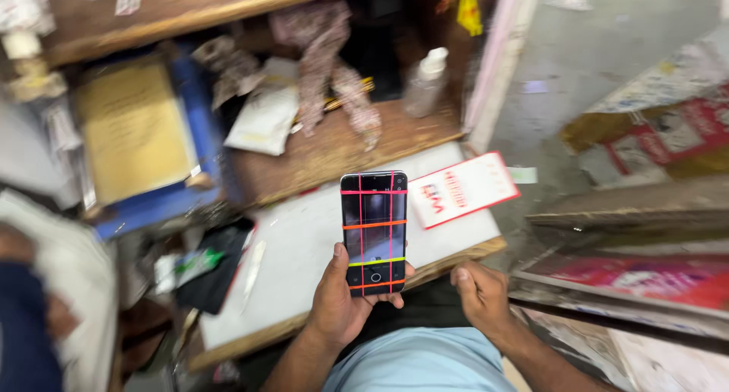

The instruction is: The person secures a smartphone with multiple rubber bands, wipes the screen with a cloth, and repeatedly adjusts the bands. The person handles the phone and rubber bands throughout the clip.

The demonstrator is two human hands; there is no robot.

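At the far left we see a blurred yellowish board (135, 130) leaning in a blue frame (199, 111) under a wooden shelf (190, 8). Below it a dark pouch (216, 267) lies at the left end of a white board (304, 248) that serves as a work surface. On the wooden ledge (334, 153) behind that board sit a white packet (266, 118), a patterned cloth (326, 65) hanging down, and a clear plastic bottle (425, 80).

Our left hand (342, 301) holds a phone (373, 232) upright over the near edge of the white board, fingers wrapped around its lower half and the thumb on its left edge. Its screen shows red, orange and yellow lines. Just right of the phone a white card with red print (463, 188) lies on the board's right corner.

Our right hand (478, 293) rests by the board's edge, fingers curled in loosely and seemingly empty, though blur hides detail. Further right lie printed cardboard boxes (661, 134) on the grey floor (600, 42).
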